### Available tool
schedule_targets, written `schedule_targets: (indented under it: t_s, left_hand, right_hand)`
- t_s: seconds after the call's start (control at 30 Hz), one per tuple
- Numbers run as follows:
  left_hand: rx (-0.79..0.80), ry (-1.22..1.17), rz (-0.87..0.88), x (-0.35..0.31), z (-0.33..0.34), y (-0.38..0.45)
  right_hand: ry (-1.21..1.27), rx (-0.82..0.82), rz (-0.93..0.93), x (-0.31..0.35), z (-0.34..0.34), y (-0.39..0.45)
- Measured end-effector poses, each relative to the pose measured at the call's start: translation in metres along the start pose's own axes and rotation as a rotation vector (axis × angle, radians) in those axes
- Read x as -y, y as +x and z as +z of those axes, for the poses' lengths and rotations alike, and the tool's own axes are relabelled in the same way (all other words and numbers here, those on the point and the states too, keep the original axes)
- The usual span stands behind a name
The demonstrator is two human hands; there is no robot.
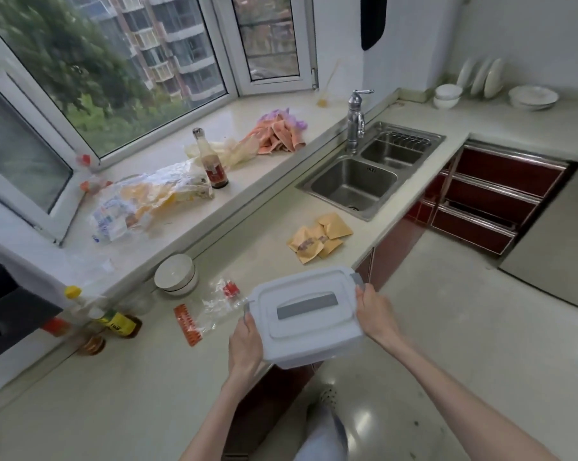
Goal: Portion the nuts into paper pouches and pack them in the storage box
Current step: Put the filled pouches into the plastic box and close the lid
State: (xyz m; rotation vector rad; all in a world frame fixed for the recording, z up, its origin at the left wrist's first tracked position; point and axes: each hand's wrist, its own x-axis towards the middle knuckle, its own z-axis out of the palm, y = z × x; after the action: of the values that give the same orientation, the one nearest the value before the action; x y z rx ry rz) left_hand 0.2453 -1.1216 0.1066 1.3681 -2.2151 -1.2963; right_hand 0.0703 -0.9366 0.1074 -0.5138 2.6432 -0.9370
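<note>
Over the table [148,387] edge, both forearms reach forward, holding the lidded white storage box [305,316] between them. The left hand [246,344] grips its near-left corner, the right hand [377,311] its right end, fingers curled round the rim. Paper pouches [319,239] lie beyond, near the sink [354,184].

A steel double sink [354,186] sits in the counter — its tap [356,123] behind. On the sill stand a sauce bottle [211,164] and crumpled bags [148,201]; bowls [176,274] are stacked below.

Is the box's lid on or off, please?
On: the lid covers the box, held between both hands.
</note>
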Motion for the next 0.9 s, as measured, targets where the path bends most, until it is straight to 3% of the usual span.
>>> schedule_targets:
  t_s: [0.47, 0.73, 0.9]
  left_hand:
    - [-0.093, -0.051, -0.06, -0.01, 0.065, 0.094]
    - [-0.142, -0.133, -0.23, -0.013, 0.068, 0.129]
    - [-0.207, -0.299, -0.434, 0.003, 0.055, 0.136]
  right_hand:
    - [-0.041, 0.068, -0.041, -0.009, 0.017, 0.128]
    - [-0.023, 0.161, -0.122, 0.016, 0.033, 0.188]
    - [-0.02, 0.294, -0.151, 0.034, 0.061, 0.203]
